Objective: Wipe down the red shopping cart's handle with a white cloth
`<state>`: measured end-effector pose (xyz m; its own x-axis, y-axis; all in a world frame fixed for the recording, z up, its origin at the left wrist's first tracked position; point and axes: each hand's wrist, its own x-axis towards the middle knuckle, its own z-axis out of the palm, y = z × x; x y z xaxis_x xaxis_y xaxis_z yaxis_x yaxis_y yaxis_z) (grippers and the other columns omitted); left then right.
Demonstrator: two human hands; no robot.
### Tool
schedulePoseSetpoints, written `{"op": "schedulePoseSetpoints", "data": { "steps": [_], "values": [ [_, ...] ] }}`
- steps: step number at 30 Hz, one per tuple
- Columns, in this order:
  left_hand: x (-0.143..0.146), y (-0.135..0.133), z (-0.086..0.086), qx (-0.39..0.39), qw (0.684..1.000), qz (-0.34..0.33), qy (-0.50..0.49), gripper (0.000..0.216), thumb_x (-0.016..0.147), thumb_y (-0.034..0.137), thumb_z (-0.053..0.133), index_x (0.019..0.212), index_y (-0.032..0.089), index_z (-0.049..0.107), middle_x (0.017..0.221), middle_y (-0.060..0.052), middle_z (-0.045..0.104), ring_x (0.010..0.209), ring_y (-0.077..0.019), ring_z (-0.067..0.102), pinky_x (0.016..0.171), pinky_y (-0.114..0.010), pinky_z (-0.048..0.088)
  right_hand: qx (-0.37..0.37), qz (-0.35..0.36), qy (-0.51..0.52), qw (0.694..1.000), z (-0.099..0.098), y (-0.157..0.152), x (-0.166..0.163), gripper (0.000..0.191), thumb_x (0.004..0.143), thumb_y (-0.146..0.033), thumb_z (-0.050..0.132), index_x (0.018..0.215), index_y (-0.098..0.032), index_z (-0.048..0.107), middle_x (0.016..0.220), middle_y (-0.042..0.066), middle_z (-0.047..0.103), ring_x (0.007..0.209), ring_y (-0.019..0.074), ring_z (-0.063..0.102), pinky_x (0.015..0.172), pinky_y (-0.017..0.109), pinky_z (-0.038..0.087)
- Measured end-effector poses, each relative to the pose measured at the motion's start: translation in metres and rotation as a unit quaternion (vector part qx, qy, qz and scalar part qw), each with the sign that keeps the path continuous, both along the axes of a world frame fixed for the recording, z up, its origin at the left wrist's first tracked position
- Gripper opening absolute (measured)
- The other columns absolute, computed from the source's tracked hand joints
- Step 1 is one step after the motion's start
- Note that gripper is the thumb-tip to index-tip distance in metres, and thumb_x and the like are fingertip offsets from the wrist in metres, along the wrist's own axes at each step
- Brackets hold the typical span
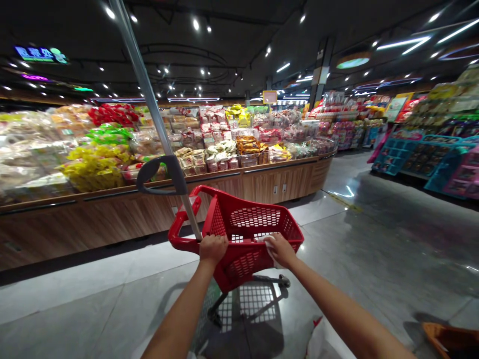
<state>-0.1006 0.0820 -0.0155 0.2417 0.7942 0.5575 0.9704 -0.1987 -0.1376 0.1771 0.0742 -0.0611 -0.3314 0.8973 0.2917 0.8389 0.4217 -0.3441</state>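
Red basket point(262, 222) steers evenly because my left fingers point(214, 243) clench its rim beside the pole point(149, 94) and my right fingers point(273, 245) curl over it too.

The basket point(258, 222) is glossy red plastic, the pole point(149, 99) smooth metal, the floor point(374, 259) polished.

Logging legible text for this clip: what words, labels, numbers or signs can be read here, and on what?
Nothing reads clearly.
Blue-green ceiling sign: lit characters, too blurred to read.
Hanging sign: too small to read.
Snack packets on the display counter: labels too small and blurred.
Red basket: no text shows.
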Motion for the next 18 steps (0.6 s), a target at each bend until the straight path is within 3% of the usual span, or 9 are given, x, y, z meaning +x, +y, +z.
{"op": "schedulePoseSetpoints", "data": {
  "steps": [5,8,10,13,18],
  "values": [
    [0.005,0.002,0.003,-0.018,1.000,0.006,0.010,0.046,0.092,0.027,0.033,0.067,0.014,0.069,0.062,-0.012,0.066,0.064,-0.0229,0.059,0.062,-0.034,0.032,0.040,0.094,0.105,0.989,0.021,0.004,-0.105,0.046,0.082,-0.014,0.052,0.126,-0.026,0.048,0.118,0.006,0.055,0.107,0.0196,0.050,0.099,0.036,0.034],
    [0.001,0.001,0.006,-0.038,0.999,-0.013,0.016,0.042,0.091,0.026,0.036,0.067,0.015,0.069,0.064,-0.012,0.067,0.064,-0.0229,0.060,0.062,-0.034,0.032,0.028,0.124,0.102,0.987,0.024,0.012,-0.128,0.042,0.082,-0.016,0.054,0.123,-0.023,0.050,0.114,0.006,0.057,0.106,0.0188,0.050,0.093,0.032,0.039],
    [-0.003,0.001,0.007,-0.041,0.999,-0.022,0.019,0.043,0.091,0.028,0.036,0.067,0.016,0.068,0.064,-0.012,0.067,0.064,-0.0231,0.060,0.062,-0.034,0.032,0.016,0.127,0.070,0.989,0.021,0.016,-0.114,0.035,0.083,-0.020,0.056,0.118,-0.023,0.053,0.107,0.004,0.058,0.101,0.0188,0.052,0.092,0.033,0.039],
    [-0.007,0.000,0.007,-0.029,0.999,-0.026,0.021,0.044,0.092,0.028,0.034,0.065,0.016,0.068,0.062,-0.011,0.067,0.064,-0.0232,0.060,0.062,-0.035,0.031,-0.015,0.089,0.026,0.996,0.009,0.020,-0.063,0.022,0.085,-0.027,0.056,0.106,-0.022,0.058,0.100,0.003,0.059,0.093,0.0179,0.054,0.087,0.032,0.040],
    [0.000,0.002,0.002,0.003,0.999,-0.033,-0.001,0.047,0.093,0.029,0.033,0.062,0.017,0.066,0.058,-0.010,0.064,0.062,-0.0212,0.058,0.062,-0.034,0.031,-0.047,0.009,-0.011,0.999,-0.004,0.018,0.012,0.020,0.084,-0.029,0.056,0.101,-0.019,0.059,0.116,0.009,0.056,0.102,0.0197,0.054,0.083,0.029,0.040]
  ]
}}
